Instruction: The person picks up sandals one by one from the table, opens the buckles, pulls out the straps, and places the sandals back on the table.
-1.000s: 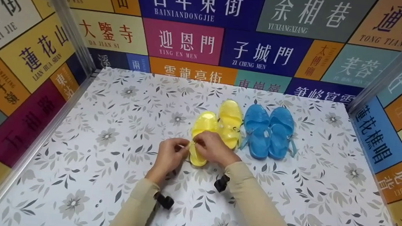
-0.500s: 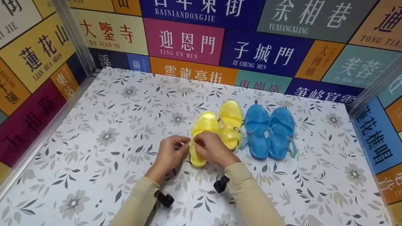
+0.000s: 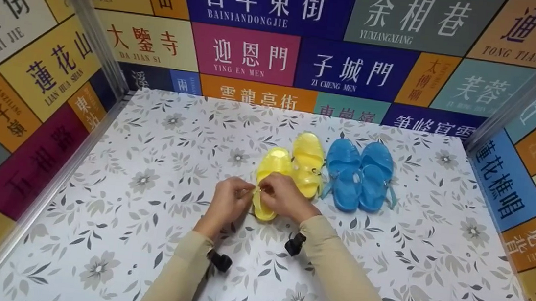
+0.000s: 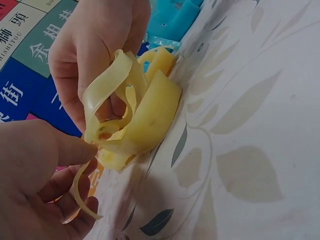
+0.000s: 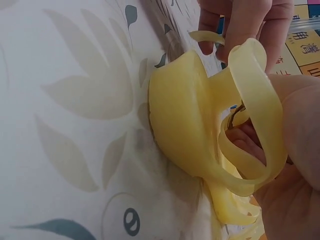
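Note:
A yellow jelly sandal (image 3: 275, 160) lies on the floral surface, its toe pointing away from me. My left hand (image 3: 227, 203) is at its left side and pinches the ankle strap (image 4: 90, 102) between thumb and finger; the strap's loose end curls below those fingers in the left wrist view. Over the sandal's heel part, my right hand (image 3: 289, 199) grips the strap from the inner side, fingers curled within the loop. A small dark metal buckle (image 5: 235, 116) shows inside the loop in the right wrist view. Whether the strap passes through it I cannot tell.
The other yellow sandal (image 3: 308, 150) lies just right of the held one and slightly farther away. Beside it lie two blue sandals, the left one (image 3: 345, 193) and the right one (image 3: 374, 192). Sign-patterned panels (image 3: 252, 55) border the surface at the back and sides.
My left hand's fingers have shifted slightly at the strap, and the wrist has turned a little. My right hand and the sandals have hardly moved.

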### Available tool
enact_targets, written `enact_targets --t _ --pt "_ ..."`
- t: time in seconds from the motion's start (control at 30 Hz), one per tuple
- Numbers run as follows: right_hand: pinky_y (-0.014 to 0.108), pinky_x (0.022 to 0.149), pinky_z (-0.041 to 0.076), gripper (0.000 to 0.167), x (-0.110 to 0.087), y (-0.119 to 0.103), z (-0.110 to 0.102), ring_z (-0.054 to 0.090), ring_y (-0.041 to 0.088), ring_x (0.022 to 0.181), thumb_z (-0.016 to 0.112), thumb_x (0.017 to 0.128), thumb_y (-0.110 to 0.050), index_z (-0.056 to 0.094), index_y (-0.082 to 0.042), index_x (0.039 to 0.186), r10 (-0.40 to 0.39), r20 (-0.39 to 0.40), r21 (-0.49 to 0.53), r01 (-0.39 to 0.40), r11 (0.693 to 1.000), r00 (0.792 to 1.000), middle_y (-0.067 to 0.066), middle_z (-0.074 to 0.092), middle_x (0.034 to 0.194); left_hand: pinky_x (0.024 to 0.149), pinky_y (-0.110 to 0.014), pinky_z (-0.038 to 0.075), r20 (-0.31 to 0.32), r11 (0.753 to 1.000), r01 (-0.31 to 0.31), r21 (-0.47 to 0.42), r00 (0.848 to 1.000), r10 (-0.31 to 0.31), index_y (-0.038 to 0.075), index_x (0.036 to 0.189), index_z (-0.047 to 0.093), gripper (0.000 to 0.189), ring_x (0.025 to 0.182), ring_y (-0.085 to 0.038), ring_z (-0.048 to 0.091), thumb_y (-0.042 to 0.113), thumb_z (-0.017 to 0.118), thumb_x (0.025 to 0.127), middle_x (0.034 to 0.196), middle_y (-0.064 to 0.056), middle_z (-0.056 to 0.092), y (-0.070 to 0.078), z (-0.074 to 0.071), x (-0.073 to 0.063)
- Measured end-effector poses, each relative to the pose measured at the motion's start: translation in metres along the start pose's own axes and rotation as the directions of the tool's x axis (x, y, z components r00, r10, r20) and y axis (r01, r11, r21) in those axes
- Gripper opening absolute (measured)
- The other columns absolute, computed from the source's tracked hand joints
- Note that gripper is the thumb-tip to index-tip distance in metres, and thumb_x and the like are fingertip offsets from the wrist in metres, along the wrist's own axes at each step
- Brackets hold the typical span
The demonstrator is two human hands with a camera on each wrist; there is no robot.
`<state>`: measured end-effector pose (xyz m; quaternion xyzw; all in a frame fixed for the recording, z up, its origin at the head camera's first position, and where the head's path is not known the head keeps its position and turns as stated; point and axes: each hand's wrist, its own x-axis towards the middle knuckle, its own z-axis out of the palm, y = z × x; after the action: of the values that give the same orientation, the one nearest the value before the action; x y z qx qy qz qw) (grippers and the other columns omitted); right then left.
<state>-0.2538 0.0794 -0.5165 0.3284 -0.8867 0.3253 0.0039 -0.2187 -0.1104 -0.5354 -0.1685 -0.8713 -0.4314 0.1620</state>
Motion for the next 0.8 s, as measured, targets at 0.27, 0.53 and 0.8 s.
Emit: enact_targets --t 0.27,0.53,0.8 --pt "0.04 0.085 0.059 0.02 -0.0018 0.0028 0.0042 0.069 0.028 0.093 0.068 0.089 -0.003 0.075 0.004 0.106 0.007 -0.048 0.032 -0.005 0.999 0.999 0.016 0.073 0.101 0.078 -0.043 0.061 -0.001 0.991 0.109 -0.083 0.994 -0.11 0.005 0.102 0.084 0.014 0.085 -0.025 0.073 0.004 0.078 0.09 0.098 -0.011 0.08 -0.0042 0.0002 -0.0021" --pt "0.041 0.09 0.06 0.02 -0.0035 0.005 0.0032 0.071 0.029 0.097 0.072 0.093 -0.007 0.077 0.001 0.111 0.035 -0.049 0.075 -0.032 0.997 0.998 0.015 0.074 0.105 0.079 -0.044 0.061 0.011 0.993 0.083 -0.082 0.997 -0.082 0.006 0.101 0.084 0.011 0.085 -0.026 0.074 0.005 0.079 0.092 0.096 -0.01 0.08 -0.0088 0.001 -0.005" --pt "0.04 0.092 0.059 0.019 -0.0033 0.0063 0.0027 0.071 0.029 0.1 0.075 0.094 -0.004 0.076 0.0 0.113 0.059 -0.026 0.093 -0.056 0.994 0.998 0.014 0.074 0.108 0.078 -0.044 0.061 0.035 0.99 0.099 -0.103 0.995 -0.096 0.006 0.101 0.084 0.011 0.084 -0.024 0.073 0.006 0.079 0.092 0.098 -0.01 0.08 -0.0082 0.0 -0.0063"
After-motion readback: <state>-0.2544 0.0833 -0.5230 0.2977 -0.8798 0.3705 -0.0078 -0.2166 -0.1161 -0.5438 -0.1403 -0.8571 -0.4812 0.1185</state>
